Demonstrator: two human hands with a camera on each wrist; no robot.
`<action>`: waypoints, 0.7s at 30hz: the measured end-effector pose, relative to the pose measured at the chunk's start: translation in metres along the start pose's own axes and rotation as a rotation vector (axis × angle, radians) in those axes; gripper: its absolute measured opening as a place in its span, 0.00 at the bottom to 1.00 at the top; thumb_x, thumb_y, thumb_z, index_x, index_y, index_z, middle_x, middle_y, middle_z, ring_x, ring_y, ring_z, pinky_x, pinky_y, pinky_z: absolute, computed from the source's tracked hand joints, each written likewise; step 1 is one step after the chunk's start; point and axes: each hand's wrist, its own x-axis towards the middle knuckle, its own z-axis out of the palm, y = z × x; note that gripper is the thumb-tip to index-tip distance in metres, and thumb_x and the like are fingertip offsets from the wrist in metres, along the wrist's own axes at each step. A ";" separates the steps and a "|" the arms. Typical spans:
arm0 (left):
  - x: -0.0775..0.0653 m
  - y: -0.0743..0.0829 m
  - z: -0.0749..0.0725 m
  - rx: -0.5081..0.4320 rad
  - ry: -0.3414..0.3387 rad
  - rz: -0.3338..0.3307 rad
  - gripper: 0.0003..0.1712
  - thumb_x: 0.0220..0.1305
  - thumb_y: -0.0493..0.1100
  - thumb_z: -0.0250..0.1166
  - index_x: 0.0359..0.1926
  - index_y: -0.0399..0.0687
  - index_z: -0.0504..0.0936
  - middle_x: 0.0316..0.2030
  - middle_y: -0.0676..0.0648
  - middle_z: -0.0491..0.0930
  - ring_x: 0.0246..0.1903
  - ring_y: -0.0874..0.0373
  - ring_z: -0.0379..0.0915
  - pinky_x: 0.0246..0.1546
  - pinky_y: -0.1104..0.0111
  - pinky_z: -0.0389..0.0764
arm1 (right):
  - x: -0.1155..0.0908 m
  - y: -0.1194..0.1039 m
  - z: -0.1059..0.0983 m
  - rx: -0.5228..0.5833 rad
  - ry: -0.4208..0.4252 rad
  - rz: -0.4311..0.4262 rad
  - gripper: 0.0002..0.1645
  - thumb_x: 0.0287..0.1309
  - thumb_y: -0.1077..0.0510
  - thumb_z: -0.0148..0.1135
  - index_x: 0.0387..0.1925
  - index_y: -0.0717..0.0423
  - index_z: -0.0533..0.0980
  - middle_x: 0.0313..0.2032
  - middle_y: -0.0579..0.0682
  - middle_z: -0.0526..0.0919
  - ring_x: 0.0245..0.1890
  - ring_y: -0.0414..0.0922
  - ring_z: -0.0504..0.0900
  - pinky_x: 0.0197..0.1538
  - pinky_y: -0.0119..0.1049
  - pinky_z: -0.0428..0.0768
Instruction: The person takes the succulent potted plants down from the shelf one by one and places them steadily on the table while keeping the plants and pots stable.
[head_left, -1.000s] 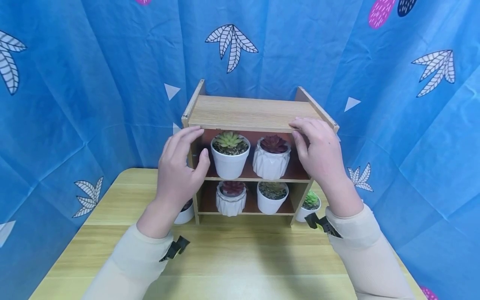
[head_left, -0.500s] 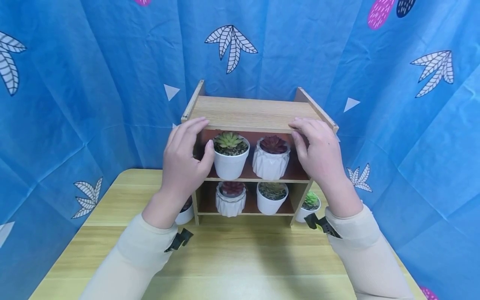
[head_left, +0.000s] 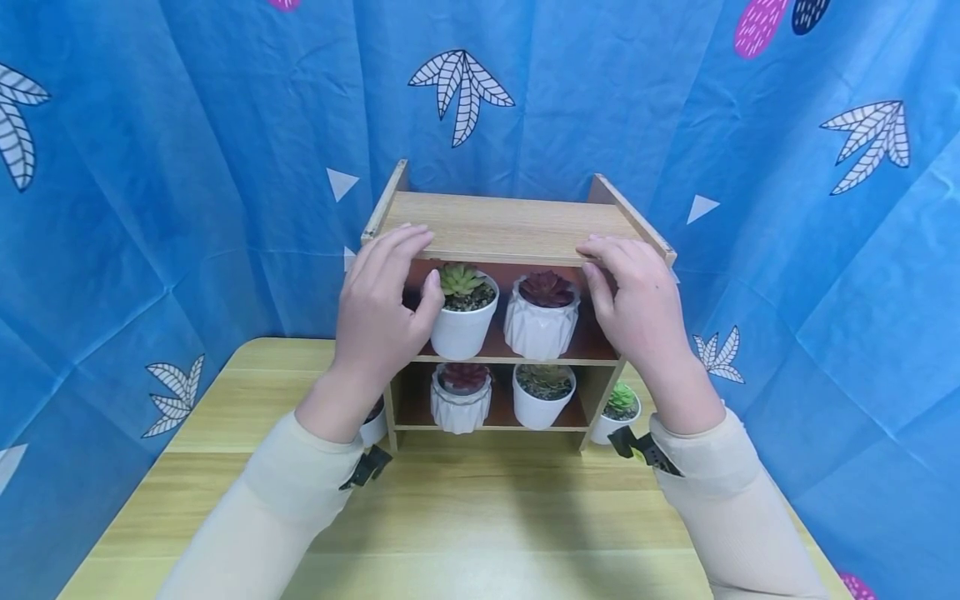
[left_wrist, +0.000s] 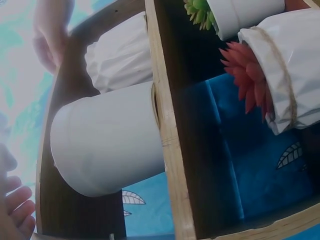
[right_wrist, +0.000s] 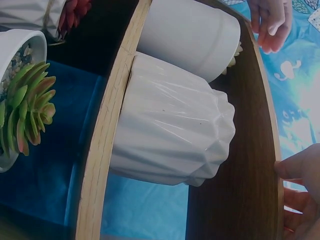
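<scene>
A small wooden shelf [head_left: 495, 225] holds potted succulents on two levels. On its upper level are a green succulent in a smooth white pot [head_left: 461, 333] and a dark red one in a faceted white pot [head_left: 542, 329]. My left hand [head_left: 381, 321] is at the shelf's left front edge, fingers relaxed, thumb in front of the green succulent in the head view. With fingers above and thumb below, my right hand [head_left: 643, 296] pinches the top board's front edge. The right wrist view shows its thumb [right_wrist: 295, 164] at the board's edge.
The lower level has a red succulent in a ribbed pot [head_left: 461, 408] and another plant in a smooth pot [head_left: 542, 408]. Beside the shelf stand a green succulent pot [head_left: 617, 421] at right and a partly hidden pot [head_left: 373, 429] at left. A blue curtain [head_left: 247, 167] surrounds the table [head_left: 450, 517].
My left hand has slid right and slightly up along the shelf's front, its thumb now overlapping the green succulent. My right hand and the pots have stayed in place.
</scene>
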 end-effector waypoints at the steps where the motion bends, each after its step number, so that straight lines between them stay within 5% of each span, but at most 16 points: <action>1: 0.001 0.000 0.001 0.003 0.001 0.000 0.22 0.67 0.43 0.58 0.58 0.37 0.79 0.58 0.40 0.80 0.62 0.47 0.71 0.67 0.56 0.66 | 0.000 0.000 0.000 0.000 0.000 0.001 0.14 0.67 0.60 0.61 0.52 0.58 0.82 0.53 0.57 0.84 0.57 0.56 0.78 0.65 0.51 0.70; 21: 0.013 -0.002 0.013 0.113 -0.127 0.004 0.22 0.67 0.44 0.60 0.58 0.40 0.81 0.56 0.41 0.82 0.59 0.46 0.75 0.63 0.53 0.71 | -0.001 0.001 0.002 0.001 0.001 0.010 0.15 0.67 0.60 0.61 0.53 0.57 0.82 0.53 0.56 0.84 0.58 0.56 0.77 0.65 0.52 0.70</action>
